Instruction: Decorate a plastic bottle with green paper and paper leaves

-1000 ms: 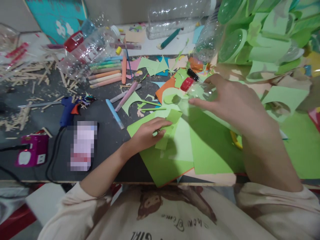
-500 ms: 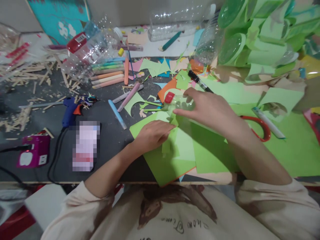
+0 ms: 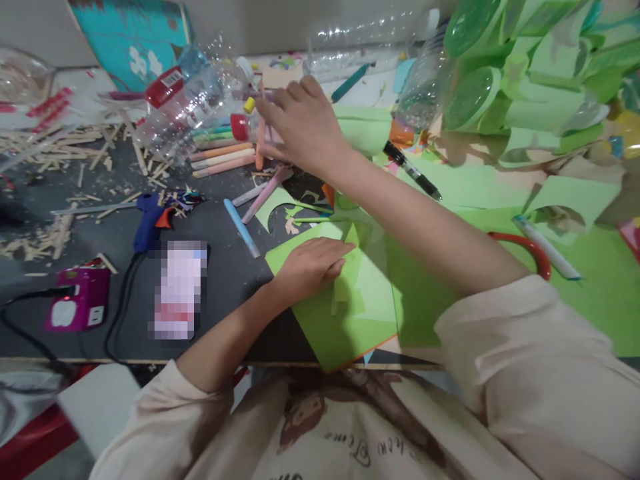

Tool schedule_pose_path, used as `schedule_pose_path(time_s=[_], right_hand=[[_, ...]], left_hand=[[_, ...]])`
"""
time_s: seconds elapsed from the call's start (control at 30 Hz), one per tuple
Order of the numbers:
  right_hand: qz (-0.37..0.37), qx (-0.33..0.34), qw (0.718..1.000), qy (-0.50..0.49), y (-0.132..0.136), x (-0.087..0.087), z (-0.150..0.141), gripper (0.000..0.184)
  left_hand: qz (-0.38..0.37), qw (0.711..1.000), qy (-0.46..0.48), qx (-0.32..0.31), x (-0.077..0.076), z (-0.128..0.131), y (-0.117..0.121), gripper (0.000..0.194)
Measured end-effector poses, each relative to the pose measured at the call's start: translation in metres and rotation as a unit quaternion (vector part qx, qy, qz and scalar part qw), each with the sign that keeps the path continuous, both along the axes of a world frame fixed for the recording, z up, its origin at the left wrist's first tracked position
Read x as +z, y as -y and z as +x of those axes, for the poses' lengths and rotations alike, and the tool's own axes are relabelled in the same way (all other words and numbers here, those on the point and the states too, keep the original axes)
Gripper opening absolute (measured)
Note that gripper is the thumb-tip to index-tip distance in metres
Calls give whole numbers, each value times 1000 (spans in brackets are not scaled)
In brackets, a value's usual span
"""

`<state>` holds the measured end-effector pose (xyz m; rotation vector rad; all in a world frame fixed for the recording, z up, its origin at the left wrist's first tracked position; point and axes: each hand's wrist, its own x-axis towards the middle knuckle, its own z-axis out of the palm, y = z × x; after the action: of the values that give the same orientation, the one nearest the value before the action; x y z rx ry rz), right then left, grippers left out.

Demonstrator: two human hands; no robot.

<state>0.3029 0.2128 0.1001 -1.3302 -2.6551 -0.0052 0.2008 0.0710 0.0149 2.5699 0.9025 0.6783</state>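
Observation:
My right hand (image 3: 305, 127) is wrapped over a clear plastic bottle at the back of the table. The bottle's red cap (image 3: 239, 127) points left, and light green paper (image 3: 365, 128) covers its other end. The hand hides the bottle's middle. My left hand (image 3: 313, 267) rests on a stack of green paper sheets (image 3: 325, 340), its fingers closed at the edge of a narrow green paper piece (image 3: 349, 280) with a pointed tip. Whether it pinches that piece or presses it down is hard to see.
A blue glue gun (image 3: 147, 223), a phone (image 3: 176, 290) and a purple box (image 3: 79, 300) with a cable lie left. Clear bottles (image 3: 183, 113) and wood sticks (image 3: 55, 143) are behind. To the right are a black marker (image 3: 413, 172), red-handled scissors (image 3: 535, 250) and green-papered bottles (image 3: 525, 87).
My right hand has carried the red-capped bottle from above the green sheets to the back left, near the crayons. My left hand stays on the sheets. The view shifts slightly.

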Motion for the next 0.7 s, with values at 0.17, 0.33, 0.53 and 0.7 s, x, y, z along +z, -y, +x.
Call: schedule_pose_path(time_s=[0.17, 0.33, 0.53, 0.7], right_hand=[[-31, -62, 997, -41, 16, 6, 23, 70], [-30, -133, 985, -102, 50, 14, 74, 44], [-163, -266, 950, 8, 82, 0, 129, 34], [-129, -285, 950, 11, 94, -19, 147, 42]], left_hand=[[-49, 998, -35, 2, 1, -1, -2, 37], [-69, 994, -78, 37, 1, -1, -1, 50], [-95, 989, -92, 71, 5, -1, 0, 55], [-133, 983, -100, 80, 6, -1, -2, 58]])
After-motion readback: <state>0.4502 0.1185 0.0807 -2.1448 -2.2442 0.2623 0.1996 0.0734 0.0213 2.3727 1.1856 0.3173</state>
